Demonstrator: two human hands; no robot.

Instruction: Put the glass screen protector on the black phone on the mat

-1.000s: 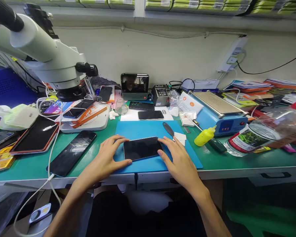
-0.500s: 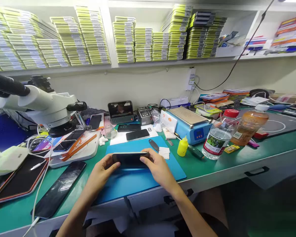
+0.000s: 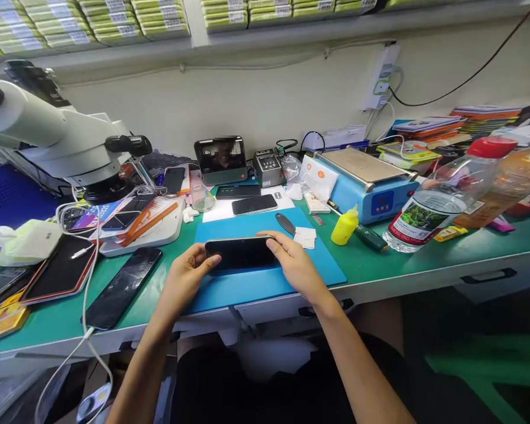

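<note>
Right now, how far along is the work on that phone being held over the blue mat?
Done: the phone is whole, its dark screen in place. In hand: left hand and right hand grip its two ends above the blue mat. Left: hard to judge; the dark tool, white wipes and yellow bottle lie untouched on the bench beside the mat, and other phones wait behind.

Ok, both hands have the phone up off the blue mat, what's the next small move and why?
Probably lower the phone flat onto the blue mat. The left hand and right hand pinch only its short ends, dark screen tilted toward the camera, with bare mat underneath.
</note>
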